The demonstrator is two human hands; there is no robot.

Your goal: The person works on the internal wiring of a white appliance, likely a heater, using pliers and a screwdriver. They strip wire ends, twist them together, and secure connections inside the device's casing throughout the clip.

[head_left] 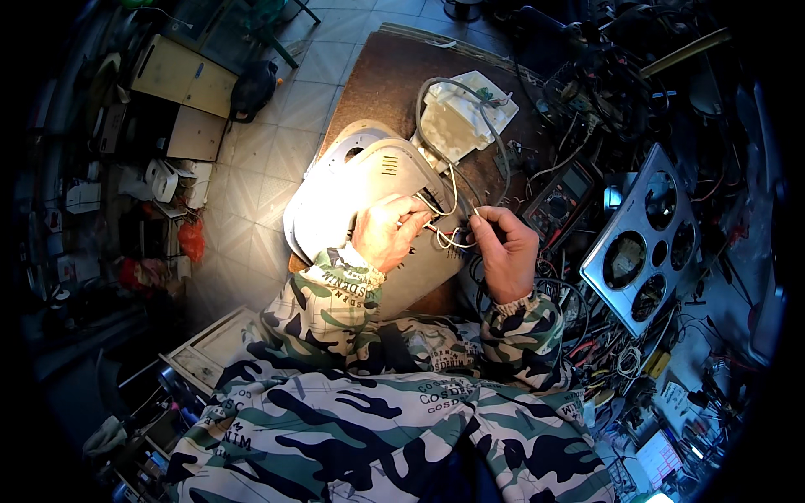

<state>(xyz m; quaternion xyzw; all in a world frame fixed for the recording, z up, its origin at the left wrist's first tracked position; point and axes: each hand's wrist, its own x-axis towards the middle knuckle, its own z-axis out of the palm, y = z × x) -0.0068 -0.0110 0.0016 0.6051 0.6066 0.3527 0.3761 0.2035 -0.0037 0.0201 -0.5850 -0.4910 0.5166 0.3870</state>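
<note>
Brown worktable [381, 75] bearing grey appliance casing [352, 197], multimeter [560, 199], tangled wires [587, 126].

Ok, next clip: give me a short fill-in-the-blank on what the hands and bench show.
1. Both hands work on thin ____ at the edge of the white appliance housing.
2. The left hand rests on the ____ housing.
3. A multimeter lies to the ____ of the right hand.

Missing: wires; white; right
</note>
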